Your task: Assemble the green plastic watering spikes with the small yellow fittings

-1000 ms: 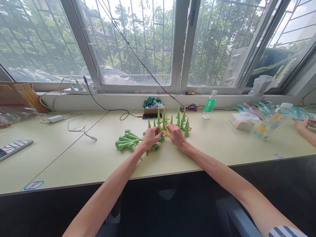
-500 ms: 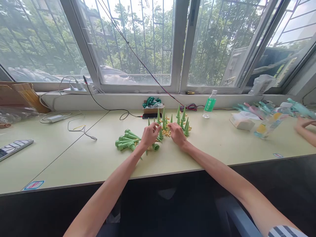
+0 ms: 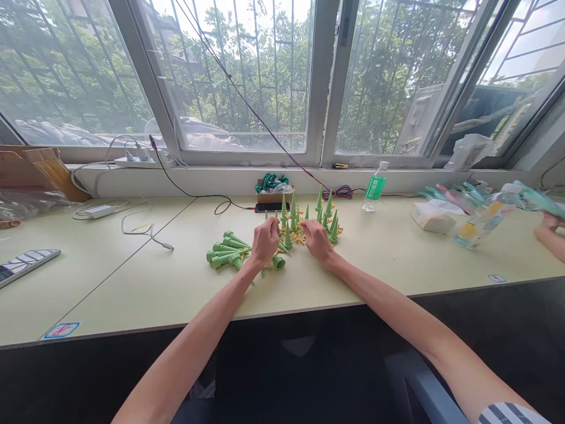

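My left hand (image 3: 265, 240) is closed, fingertips pressed together beside the standing green plastic spikes (image 3: 288, 237). Whatever it may hold is hidden by the fingers. Across the small gap, my right hand (image 3: 316, 238) makes a pinch over the small yellow pieces (image 3: 300, 237); I cannot make out what is in it. More green spikes (image 3: 329, 206) stand point up behind and right of my right hand. To the left, a pile of green spikes (image 3: 223, 253) lies on its side, and another spike (image 3: 278, 262) shows its open round end below my left hand.
Behind the spikes are a black phone (image 3: 271, 207) and a small box (image 3: 270, 191) of green material. A green-labelled bottle (image 3: 374, 187), a tissue pack (image 3: 433, 215) and a tilted bottle (image 3: 483, 221) stand right. Another person's hand (image 3: 549, 227) holds turquoise plastic at far right.
My left hand has drawn slightly left, away from the standing spikes, and its fingers have closed. My right hand stays in place. The other person's hand has lifted the turquoise plastic.
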`<state>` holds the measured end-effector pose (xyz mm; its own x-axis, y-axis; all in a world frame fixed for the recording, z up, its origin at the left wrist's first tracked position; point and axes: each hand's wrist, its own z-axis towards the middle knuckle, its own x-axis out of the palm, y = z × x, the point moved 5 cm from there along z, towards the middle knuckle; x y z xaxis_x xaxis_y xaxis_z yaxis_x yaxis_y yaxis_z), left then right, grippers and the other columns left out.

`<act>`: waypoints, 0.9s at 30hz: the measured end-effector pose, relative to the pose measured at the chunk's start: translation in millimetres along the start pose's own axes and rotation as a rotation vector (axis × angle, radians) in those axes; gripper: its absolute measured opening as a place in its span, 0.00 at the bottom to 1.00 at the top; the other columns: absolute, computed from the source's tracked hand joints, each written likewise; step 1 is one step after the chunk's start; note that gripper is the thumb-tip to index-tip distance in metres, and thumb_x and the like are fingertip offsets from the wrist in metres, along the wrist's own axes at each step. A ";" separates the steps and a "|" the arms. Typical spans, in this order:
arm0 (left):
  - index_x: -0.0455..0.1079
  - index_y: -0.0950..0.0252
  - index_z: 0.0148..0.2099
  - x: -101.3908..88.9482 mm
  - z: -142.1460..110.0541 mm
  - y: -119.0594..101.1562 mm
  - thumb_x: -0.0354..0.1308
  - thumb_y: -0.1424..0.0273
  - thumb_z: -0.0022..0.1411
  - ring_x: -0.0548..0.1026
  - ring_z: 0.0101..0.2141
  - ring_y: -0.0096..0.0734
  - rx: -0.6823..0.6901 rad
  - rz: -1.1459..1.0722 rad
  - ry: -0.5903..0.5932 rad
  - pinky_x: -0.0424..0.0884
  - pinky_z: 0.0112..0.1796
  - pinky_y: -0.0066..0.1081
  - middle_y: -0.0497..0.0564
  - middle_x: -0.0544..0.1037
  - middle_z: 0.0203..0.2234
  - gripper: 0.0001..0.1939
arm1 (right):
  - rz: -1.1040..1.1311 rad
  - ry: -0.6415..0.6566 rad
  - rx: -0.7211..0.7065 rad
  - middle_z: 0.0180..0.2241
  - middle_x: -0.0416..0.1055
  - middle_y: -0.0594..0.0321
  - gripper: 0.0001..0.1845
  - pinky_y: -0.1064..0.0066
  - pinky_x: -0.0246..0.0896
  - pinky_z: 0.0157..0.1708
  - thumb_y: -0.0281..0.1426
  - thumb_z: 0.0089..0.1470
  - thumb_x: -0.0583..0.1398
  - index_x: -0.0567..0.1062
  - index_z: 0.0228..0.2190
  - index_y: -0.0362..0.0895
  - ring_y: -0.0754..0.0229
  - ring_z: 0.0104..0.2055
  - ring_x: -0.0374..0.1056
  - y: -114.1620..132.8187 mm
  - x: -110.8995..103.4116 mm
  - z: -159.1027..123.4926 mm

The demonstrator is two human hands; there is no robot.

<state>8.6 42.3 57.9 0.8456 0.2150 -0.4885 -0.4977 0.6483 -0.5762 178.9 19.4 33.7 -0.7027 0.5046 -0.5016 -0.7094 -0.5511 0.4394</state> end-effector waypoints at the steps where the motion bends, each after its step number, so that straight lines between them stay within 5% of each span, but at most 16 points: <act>1: 0.67 0.64 0.41 0.1 0.1 0.0 0.43 0.65 0.69 0.66 0.20 0.25 -0.014 -0.017 0.002 0.62 0.28 0.27 0.48 0.75 0.26 0.13 | 0.003 -0.001 0.002 0.35 0.70 0.52 0.13 0.65 0.63 0.38 0.24 0.63 0.49 0.74 0.39 0.40 0.55 0.36 0.68 0.0 -0.1 0.1; 8: 0.70 0.64 0.43 10.6 -2.5 -0.3 0.53 0.56 0.64 0.67 0.20 0.24 -0.031 0.014 0.153 0.63 0.28 0.27 0.50 0.78 0.34 0.16 | -0.008 -0.008 0.012 0.36 0.71 0.53 0.13 0.66 0.64 0.39 0.26 0.63 0.49 0.74 0.39 0.41 0.56 0.37 0.67 0.3 -0.8 0.3; 15: 0.66 0.64 0.30 19.8 -6.2 3.7 0.57 0.62 0.60 0.67 0.23 0.27 -0.003 0.117 0.305 0.61 0.29 0.29 0.49 0.77 0.30 0.11 | 0.009 -0.020 -0.010 0.37 0.70 0.53 0.13 0.65 0.64 0.40 0.27 0.63 0.49 0.73 0.39 0.41 0.55 0.38 0.67 0.9 -1.2 1.0; 27: 0.70 0.64 0.35 18.1 -0.8 14.2 0.56 0.61 0.57 0.71 0.22 0.26 -0.196 -0.226 0.204 0.66 0.25 0.27 0.49 0.77 0.29 0.11 | 0.101 -0.095 -0.048 0.38 0.72 0.55 0.12 0.66 0.63 0.42 0.30 0.66 0.48 0.71 0.41 0.44 0.56 0.40 0.68 12.8 -8.3 1.3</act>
<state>16.7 54.7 40.4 0.8924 -0.0807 -0.4439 -0.3471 0.5058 -0.7898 175.7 8.9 44.5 -0.7742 0.5045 -0.3823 -0.6328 -0.6322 0.4471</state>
